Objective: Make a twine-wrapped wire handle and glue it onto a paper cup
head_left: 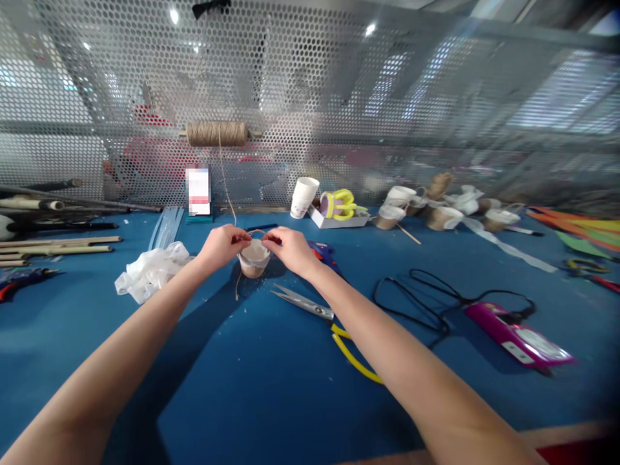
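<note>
A small paper cup (253,263) stands on the blue table, its lower part wrapped in brown twine and a white lining folded over its rim. My left hand (223,248) is pinched at the left of the rim, and my right hand (292,250) at the right. A short arc of twine (260,231) runs between my fingertips behind the rim. From a twine spool (217,134) on the mesh panel, a strand hangs down to my left hand. Scissors with yellow handles (310,306) lie open beneath my right forearm.
Left of the cup lie crumpled white plastic (152,271) and wooden sticks (58,249). Behind are stacked paper cups (304,197) and a white box (341,218). At right are wrapped cups (443,218) and a purple power strip (518,336) with black cord. A glue gun (323,253) is partly hidden.
</note>
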{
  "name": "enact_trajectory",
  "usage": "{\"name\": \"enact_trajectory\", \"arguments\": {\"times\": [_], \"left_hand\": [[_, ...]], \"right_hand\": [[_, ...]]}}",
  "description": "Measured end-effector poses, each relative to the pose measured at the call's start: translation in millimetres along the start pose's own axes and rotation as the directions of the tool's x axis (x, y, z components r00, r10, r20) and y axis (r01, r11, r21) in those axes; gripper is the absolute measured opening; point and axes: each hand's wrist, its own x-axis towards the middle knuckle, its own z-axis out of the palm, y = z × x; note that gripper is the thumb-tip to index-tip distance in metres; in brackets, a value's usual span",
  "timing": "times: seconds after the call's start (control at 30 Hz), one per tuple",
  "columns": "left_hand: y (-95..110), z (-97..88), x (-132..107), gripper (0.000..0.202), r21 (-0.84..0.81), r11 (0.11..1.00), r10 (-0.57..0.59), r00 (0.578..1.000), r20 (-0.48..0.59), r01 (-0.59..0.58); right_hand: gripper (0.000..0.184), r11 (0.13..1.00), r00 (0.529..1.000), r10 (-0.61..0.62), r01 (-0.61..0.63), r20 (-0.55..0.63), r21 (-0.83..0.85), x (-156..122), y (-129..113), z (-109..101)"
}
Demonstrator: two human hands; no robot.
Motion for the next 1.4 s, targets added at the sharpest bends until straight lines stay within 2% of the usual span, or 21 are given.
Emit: {"name": "enact_trajectory", "arguments": {"times": [0.27, 0.47, 0.53, 0.7, 0.77, 0.87, 0.97, 1.0, 1.07, 1.2, 1.33, 1.4], "left_hand": [[2, 1.2, -3, 0.013, 0.004, 1.0, -0.03, 1.0, -0.005, 0.03], [2, 0.2, -4, 0.014, -0.033, 0.999, -0.033, 0.999, -0.005, 0.033], [-1, 2.4, -6, 0.024, -0.065, 0.998, -0.026, 1.0, -0.001, 0.026], [-8, 18.8, -17, 0.081, -0.178, 0.984, 0.001, 0.998, 0.065, 0.011], [-9, 25.6, -21, 0.087, -0.236, 0.972, 0.007, 0.996, 0.084, 0.014], [-10, 31.0, -27, 0.083, -0.252, 0.967, -0.004, 0.998, 0.069, 0.021], [-9, 32.3, -30, 0.08, -0.28, 0.959, -0.019, 0.998, 0.059, 0.035], [-8, 32.8, -30, 0.08, -0.293, 0.955, -0.022, 0.998, 0.063, 0.04], [-5, 34.2, -32, 0.081, -0.314, 0.948, -0.027, 0.997, 0.077, 0.05], [1, 36.0, -38, 0.081, -0.343, 0.937, -0.019, 0.992, 0.122, 0.06], [9, 32.1, -47, 0.081, -0.376, 0.923, -0.021, 0.988, 0.152, 0.077], [13, 29.3, -53, 0.081, -0.394, 0.916, -0.006, 0.984, 0.176, 0.076]], "right_hand": [[0.008, 0.999, 1.0, -0.004, 0.004, 0.007, -0.054, 1, -5, -1], [0.009, 0.995, 0.999, 0.042, -0.041, 0.012, -0.093, -1, -5, 0], [0.009, 0.993, 0.998, 0.059, -0.057, 0.018, -0.103, -2, -6, 0], [0.012, 0.987, 0.994, 0.108, -0.103, 0.033, -0.119, -3, -8, -2], [0.015, 0.983, 0.99, 0.133, -0.125, 0.048, -0.134, -11, -10, -8], [0.017, 0.973, 0.978, 0.167, -0.142, 0.129, -0.182, -37, -13, -18], [0.027, 0.914, 0.918, 0.253, -0.122, 0.306, -0.387, -74, -15, -25], [0.027, 0.889, 0.903, 0.275, -0.108, 0.331, -0.445, -85, -15, -27], [0.021, 0.867, 0.905, 0.263, -0.069, 0.335, -0.494, -104, -15, -30], [0.015, 0.889, 0.937, 0.156, 0.005, 0.314, -0.458, -121, -4, -38], [0.017, 0.898, 0.94, 0.173, -0.028, 0.294, -0.439, -123, 12, -49], [0.021, 0.912, 0.947, 0.177, -0.056, 0.269, -0.406, -121, 13, -54]]}}
